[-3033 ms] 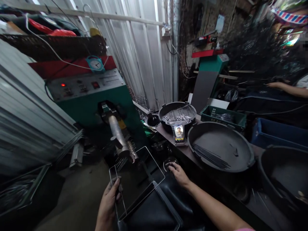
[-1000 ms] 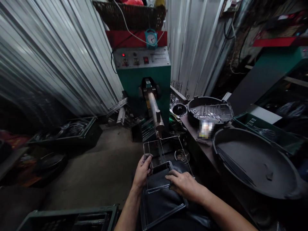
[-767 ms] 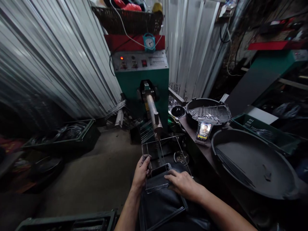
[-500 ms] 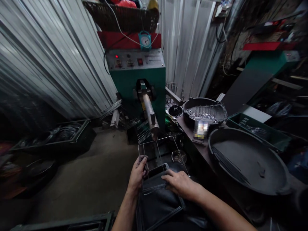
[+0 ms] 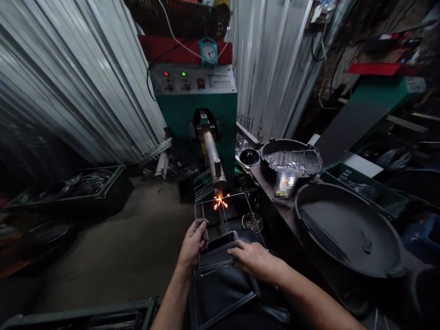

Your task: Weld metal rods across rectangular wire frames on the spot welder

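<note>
A rectangular thin wire frame (image 5: 237,195) is held out under the electrode arm (image 5: 213,156) of a green spot welder (image 5: 175,110). Orange sparks (image 5: 220,200) fly where its far edge meets the electrode tip. My left hand (image 5: 194,243) is closed around the left side of this frame. My right hand (image 5: 256,260) is closed at the near right, thumb and fingers pinched together near a thin wire; the exact grip is partly hidden. More wire frames (image 5: 237,306) lie stacked on my lap below.
To the right, a large round pan (image 5: 347,229) holds dark rods. Behind it stand another pan (image 5: 266,151) with short wires and a green basket (image 5: 388,197). A small bowl (image 5: 252,223) sits beyond my right hand. A green crate (image 5: 117,188) of wire is on the left floor.
Sparks have appeared at the electrode tip, and a green light has come on beside the red one on the panel. Both hands keep their hold, with the view shifted slightly.
</note>
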Demonstrator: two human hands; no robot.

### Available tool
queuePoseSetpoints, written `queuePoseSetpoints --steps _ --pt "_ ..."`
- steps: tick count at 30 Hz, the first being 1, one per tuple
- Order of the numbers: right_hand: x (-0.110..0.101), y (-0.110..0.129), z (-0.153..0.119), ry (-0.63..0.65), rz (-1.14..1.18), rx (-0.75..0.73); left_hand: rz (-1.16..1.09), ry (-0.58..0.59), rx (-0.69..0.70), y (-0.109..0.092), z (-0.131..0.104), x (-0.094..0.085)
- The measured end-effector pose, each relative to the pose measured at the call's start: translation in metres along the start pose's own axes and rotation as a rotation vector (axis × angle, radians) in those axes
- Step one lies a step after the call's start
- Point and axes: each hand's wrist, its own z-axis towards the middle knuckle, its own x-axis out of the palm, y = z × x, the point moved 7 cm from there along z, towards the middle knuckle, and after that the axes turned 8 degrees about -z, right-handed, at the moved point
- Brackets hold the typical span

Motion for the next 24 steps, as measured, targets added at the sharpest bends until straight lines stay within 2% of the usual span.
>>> queuePoseSetpoints --steps 8,13,16,21,24 --pt "0.008 -0.003 -0.001 -0.048 -0.062 -0.008 0.022 -0.003 0.005 0.002 0.002 -0.003" --pt "0.002 -0.015 0.014 -0.111 -0.052 0.004 0.038 0.015 0.062 -0.014 0.022 0.001" --pt "-0.009 -0.036 0.027 -0.226 0.034 0.045 0.030 0.034 0.087 -0.027 0.047 0.003" --pt "-0.020 -0.095 0.043 -0.486 0.255 0.160 -0.004 0.032 0.127 -0.048 0.092 0.000" --pt "-0.024 -0.119 0.054 -0.622 0.338 0.166 -0.016 0.014 0.137 -0.057 0.114 -0.002"
